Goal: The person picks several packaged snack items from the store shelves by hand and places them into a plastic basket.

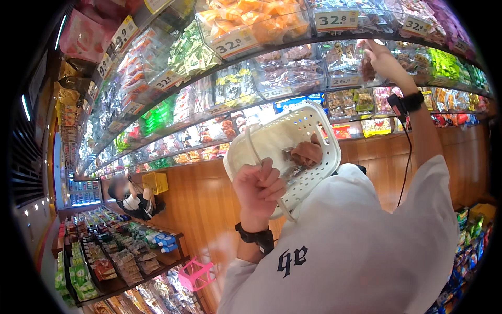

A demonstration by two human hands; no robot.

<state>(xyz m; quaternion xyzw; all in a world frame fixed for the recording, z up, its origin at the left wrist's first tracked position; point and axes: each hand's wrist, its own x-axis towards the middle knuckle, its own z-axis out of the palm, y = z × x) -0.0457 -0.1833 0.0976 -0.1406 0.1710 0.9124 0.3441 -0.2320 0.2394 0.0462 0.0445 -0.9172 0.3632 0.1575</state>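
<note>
My left hand is closed round the handle of a white perforated shopping basket, which hangs in front of my body. Inside the basket lie a few small clear packets with brown food. My right hand is stretched out to the upper shelf, over the clear bins. Its fingers are closed on a small clear packet with reddish-brown contents, held just above a bin of similar packets. The fingertips are partly blurred by glare.
Tiered shelves with clear bins of wrapped snacks curve across the far side. At left, a person crouches beside a yellow basket. A pink plastic stool stands by a low display table. More packaged goods are at lower right.
</note>
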